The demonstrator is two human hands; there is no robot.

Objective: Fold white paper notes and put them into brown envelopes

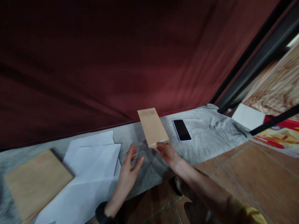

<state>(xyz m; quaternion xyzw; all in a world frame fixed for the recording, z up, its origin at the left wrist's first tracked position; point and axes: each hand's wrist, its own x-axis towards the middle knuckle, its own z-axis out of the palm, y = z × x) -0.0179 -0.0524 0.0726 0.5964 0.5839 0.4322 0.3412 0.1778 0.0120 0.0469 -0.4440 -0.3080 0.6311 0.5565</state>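
My right hand (165,151) pinches the near end of a brown paper envelope (153,126), which is held above the grey cloth. A bit of white shows at the envelope's near edge, by my fingers. To the left, my left hand (129,169) hovers with fingers apart and nothing in it, between the envelope and the white paper sheets (95,165). Those sheets lie in overlapping stacks on the cloth. At the far left rests a pile of larger brown envelopes (38,180), partly over the white paper.
A smartphone (182,130) with a dark screen lies right of the envelope on the grey cloth (205,133). Behind hangs a dark red curtain (130,62). Tiled floor (261,174) runs along the near side. Metal bars (247,65) and a colourful printed box (280,135) stand at right.
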